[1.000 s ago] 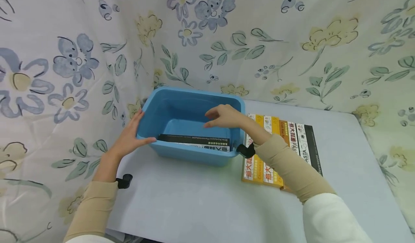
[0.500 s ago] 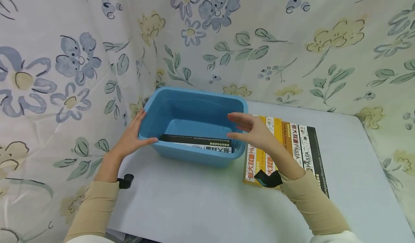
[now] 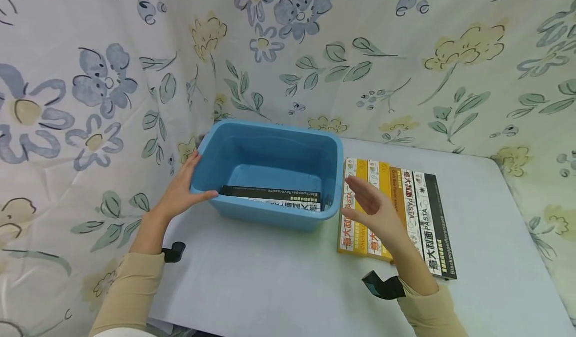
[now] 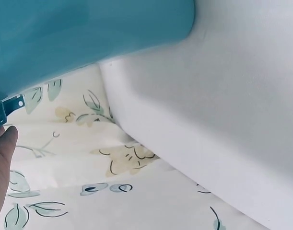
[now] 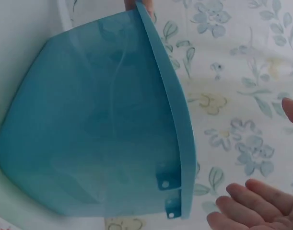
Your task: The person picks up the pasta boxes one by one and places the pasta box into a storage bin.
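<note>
A blue plastic tub [image 3: 270,142] stands on the pale table [image 3: 279,287] near the flowered cloth backdrop. Inside it, against the near wall, lie pasta boxes [image 3: 274,199] with black and white sides. My left hand [image 3: 182,189] grips the tub's left rim, thumb hooked over the edge. My right hand [image 3: 373,209] hovers with fingers straight above a row of flat pasta boxes [image 3: 405,212] lying right of the tub; it holds nothing. The right wrist view shows the tub's outer wall [image 5: 98,129] and my right fingertips [image 5: 254,206].
Flowered cloth [image 3: 405,62] hangs behind and drapes over both sides of the table. The left wrist view shows the tub's underside [image 4: 88,33], the table edge [image 4: 184,143] and cloth below. Bare tabletop lies in front of the tub.
My right hand has come out of the tub and moved right and toward me, now over the row of boxes. The left hand stays on the rim.
</note>
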Action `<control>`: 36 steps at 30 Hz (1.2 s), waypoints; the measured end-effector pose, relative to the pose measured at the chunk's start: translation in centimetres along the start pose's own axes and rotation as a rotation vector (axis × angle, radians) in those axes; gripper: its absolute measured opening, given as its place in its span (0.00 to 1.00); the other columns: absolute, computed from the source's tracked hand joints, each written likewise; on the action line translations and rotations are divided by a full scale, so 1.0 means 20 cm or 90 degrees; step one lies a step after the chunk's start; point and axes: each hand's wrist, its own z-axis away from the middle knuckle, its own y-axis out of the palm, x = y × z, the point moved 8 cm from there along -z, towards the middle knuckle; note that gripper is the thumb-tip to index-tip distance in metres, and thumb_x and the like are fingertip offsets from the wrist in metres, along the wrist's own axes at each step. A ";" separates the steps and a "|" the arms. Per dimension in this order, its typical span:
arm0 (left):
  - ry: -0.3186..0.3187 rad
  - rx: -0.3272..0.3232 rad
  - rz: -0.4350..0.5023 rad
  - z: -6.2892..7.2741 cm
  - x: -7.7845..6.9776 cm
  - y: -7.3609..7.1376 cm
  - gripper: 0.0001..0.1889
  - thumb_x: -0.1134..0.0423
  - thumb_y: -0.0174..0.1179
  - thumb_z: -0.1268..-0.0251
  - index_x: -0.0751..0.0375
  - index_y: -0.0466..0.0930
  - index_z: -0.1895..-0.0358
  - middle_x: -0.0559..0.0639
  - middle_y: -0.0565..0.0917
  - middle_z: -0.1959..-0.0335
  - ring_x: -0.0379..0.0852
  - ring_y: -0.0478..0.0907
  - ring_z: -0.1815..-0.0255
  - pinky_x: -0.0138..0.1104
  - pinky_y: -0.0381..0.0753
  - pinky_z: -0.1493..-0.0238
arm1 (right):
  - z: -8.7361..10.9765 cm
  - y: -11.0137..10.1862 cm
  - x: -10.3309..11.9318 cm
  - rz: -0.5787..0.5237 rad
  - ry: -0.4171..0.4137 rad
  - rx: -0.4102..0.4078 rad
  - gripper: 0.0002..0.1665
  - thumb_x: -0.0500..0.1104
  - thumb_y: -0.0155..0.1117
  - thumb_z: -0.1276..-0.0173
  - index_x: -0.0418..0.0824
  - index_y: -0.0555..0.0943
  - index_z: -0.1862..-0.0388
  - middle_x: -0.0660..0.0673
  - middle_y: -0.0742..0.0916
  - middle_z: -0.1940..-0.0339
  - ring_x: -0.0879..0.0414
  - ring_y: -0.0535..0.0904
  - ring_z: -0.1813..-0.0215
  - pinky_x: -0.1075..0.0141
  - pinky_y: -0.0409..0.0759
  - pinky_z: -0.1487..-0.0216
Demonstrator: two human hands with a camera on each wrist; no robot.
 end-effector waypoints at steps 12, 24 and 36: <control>0.001 0.002 0.011 0.01 -0.02 0.00 0.57 0.47 0.69 0.46 0.61 0.40 0.21 0.57 0.39 0.20 0.68 0.43 0.24 0.70 0.54 0.38 | 0.20 -0.15 -0.14 -0.042 0.005 -0.104 0.37 0.29 0.63 0.35 0.30 0.63 0.28 0.33 0.69 0.28 0.73 0.71 0.38 0.78 0.68 0.40; 0.010 -0.004 0.014 0.00 -0.02 -0.01 0.57 0.46 0.69 0.46 0.61 0.40 0.21 0.58 0.40 0.21 0.69 0.43 0.24 0.71 0.53 0.39 | 0.35 -0.33 -0.31 -0.033 0.063 -0.208 0.38 0.32 0.65 0.34 0.31 0.62 0.27 0.48 0.73 0.31 0.70 0.69 0.35 0.81 0.67 0.41; 0.003 0.002 0.017 0.00 -0.02 0.00 0.57 0.46 0.69 0.46 0.59 0.39 0.21 0.58 0.40 0.21 0.69 0.42 0.24 0.72 0.52 0.39 | 0.47 -0.53 -0.60 0.013 0.244 -0.320 0.42 0.44 0.66 0.32 0.44 0.59 0.23 0.39 0.63 0.24 0.49 0.58 0.24 0.78 0.64 0.37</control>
